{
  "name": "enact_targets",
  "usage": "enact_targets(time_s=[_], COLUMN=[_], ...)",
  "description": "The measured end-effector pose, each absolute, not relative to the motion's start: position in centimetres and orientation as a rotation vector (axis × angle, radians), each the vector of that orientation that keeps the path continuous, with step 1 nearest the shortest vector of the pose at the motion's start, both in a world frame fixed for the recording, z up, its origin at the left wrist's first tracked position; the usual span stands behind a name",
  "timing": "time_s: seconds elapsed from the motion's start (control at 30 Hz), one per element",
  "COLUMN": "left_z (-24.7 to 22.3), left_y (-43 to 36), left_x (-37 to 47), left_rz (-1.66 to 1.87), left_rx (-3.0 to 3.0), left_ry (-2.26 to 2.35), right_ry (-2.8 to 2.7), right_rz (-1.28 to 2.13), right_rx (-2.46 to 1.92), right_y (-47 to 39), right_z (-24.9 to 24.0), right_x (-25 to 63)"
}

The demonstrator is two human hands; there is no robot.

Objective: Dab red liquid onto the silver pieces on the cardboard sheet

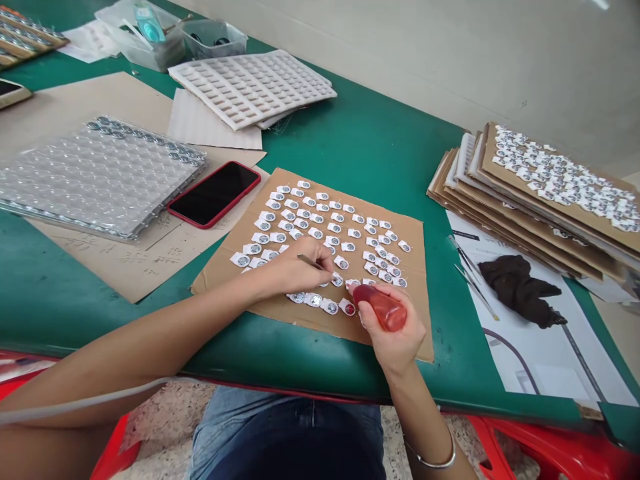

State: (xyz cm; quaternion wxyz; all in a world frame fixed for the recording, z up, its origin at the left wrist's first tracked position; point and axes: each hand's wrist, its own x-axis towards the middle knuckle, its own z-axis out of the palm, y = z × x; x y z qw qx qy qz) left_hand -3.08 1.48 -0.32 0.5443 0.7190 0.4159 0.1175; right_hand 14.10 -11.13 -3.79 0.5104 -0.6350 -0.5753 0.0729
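Observation:
My right hand is wrapped round a small red translucent squeeze bottle, its tip pointing left and down at the small parts. Pinched in my left hand is a thin metal tool, which looks like tweezers; its tip reaches a part near the bottle. Both hands are over a cardboard sheet set with rows of small round metallic parts on white paper tabs. One part, just left of the bottle, shows red on its face.
A red-cased phone and a clear plastic tray lie left. White foam trays and plastic bins stand behind. On the right are stacked cardboard sheets, a dark cloth and more tweezers.

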Motion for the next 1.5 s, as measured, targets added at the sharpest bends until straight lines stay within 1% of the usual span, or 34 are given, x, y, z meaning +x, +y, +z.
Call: enact_targets(time_s=[0.4, 0.63, 1.5], left_z=[-1.3, -0.7, -0.8], left_y=[1.6, 1.5, 1.5], left_x=[-3.2, -3.1, -3.1], left_rz=[0.331, 0.315, 0.311], left_rx=[1.74, 1.727, 1.711], left_ry=[0.969, 0.987, 0.993], right_ry=[-1.721, -1.888, -1.876], right_rz=[-0.049, -0.207, -0.192], right_rx=[-1.356, -1.33, -1.297], right_y=[-11.2, -11.6, -11.5], right_z=[-2.9, -2.9, -3.1], right_x=[13.9, 13.6, 13.6])
